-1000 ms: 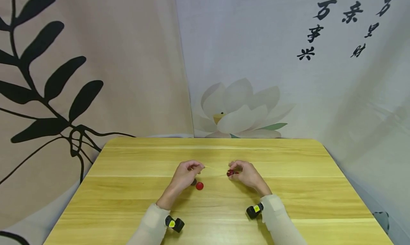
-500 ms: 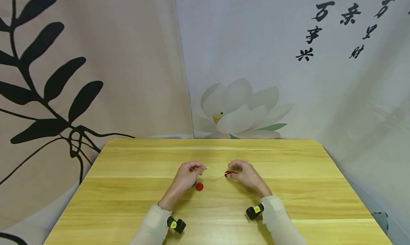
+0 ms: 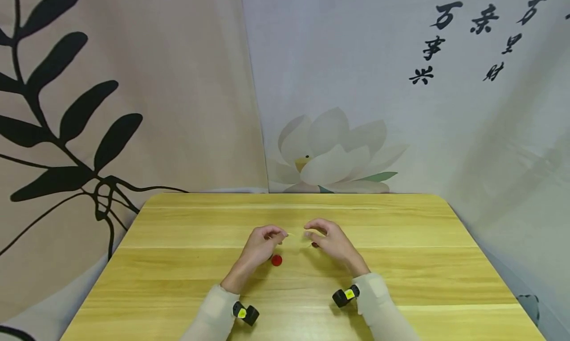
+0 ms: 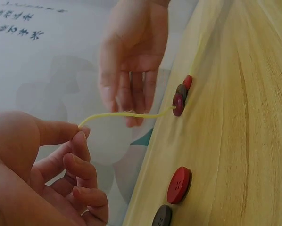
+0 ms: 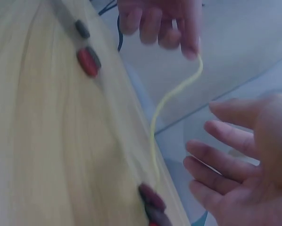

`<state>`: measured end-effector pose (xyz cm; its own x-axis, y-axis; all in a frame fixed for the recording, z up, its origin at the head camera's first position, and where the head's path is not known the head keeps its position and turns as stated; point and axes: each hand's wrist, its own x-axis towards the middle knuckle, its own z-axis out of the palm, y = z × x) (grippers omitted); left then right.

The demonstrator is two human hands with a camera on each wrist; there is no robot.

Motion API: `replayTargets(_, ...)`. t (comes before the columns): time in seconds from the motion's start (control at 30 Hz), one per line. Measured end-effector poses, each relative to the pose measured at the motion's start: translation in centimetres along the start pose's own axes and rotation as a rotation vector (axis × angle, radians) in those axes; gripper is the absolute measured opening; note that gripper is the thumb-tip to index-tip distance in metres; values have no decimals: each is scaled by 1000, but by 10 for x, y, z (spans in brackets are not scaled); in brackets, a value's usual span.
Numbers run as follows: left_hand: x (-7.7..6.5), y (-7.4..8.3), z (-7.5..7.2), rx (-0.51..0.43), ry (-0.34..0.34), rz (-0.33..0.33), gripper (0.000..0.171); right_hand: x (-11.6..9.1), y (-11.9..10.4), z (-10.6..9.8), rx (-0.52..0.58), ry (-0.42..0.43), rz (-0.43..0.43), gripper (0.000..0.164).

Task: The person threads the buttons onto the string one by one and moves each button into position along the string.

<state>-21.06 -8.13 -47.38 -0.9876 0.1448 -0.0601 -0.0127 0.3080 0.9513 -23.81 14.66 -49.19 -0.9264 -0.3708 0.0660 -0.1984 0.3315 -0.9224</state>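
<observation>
My left hand (image 3: 262, 244) pinches a yellow cord (image 4: 127, 114) between thumb and forefinger. From there the cord sags across to a maroon button (image 4: 178, 105), entering it. Behind that button, a dark grey button (image 4: 181, 90) and a red button (image 4: 188, 81) sit in a row on the table, with more cord trailing beyond them. My right hand (image 3: 331, 239) hovers near these buttons, fingers spread and relaxed, with nothing in its grasp, as the right wrist view shows. In the head view it partly covers the row.
A loose red button (image 4: 178, 185) with holes lies on the wooden table (image 3: 401, 271) below my left hand. Beside it is a dark button (image 4: 162, 216); another dark piece (image 5: 82, 29) shows in the right wrist view. Printed cloth (image 3: 200, 108) hangs behind the table's far edge.
My right hand has let go of the threaded buttons, which now lie on the table, and has moved slightly left with its fingers opened. My left hand keeps its pinch on the cord.
</observation>
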Motion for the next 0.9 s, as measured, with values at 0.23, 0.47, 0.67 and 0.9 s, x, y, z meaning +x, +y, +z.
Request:
replayTargets(0.23,0,1,1,4,3,-2,24,4,-15,12,-24,-70,-83,28)
replayTargets(0.47,0,1,1,-4,-5,0,22,4,-20,17,-20,-155,-96,34)
replayTargets(0.67,-1,3,1,10,8,3,16,4,-22,21,-35,-177,-97,31)
replayTargets(0.9,-2,5,2,33,10,5,19,1,-24,21,32,-213,-52,31)
